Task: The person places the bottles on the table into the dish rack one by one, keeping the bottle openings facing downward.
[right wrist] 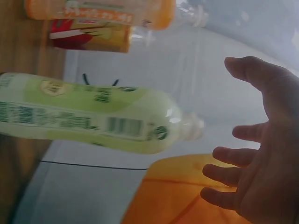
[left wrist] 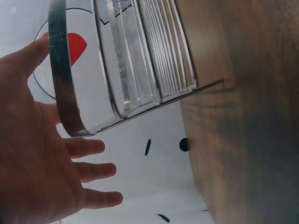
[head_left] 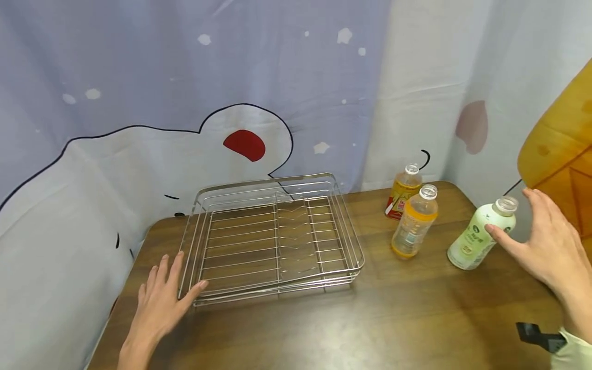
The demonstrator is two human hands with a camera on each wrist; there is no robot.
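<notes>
A wire dish rack (head_left: 277, 241) stands on the wooden table, a clear ridged insert (head_left: 296, 236) inside it. Over the rack's near left corner my left hand (head_left: 159, 300) spreads its fingers, thumb at the rim; in the left wrist view the hand (left wrist: 42, 154) is beside the metal rim (left wrist: 60, 70). My right hand (head_left: 552, 246) is by the top of a pale green bottle (head_left: 478, 239), fingers and thumb apart. From the right wrist view, a gap shows between the right hand (right wrist: 266, 149) and the capless neck of the bottle (right wrist: 93, 114).
Left of the green bottle stands a clear bottle with orange bands (head_left: 414, 226), and behind it a smaller bottle with a red and yellow label (head_left: 404, 191). A printed curtain (head_left: 185, 77) hangs along the table's back and sides. The wooden table (head_left: 324, 329) extends in front of the rack.
</notes>
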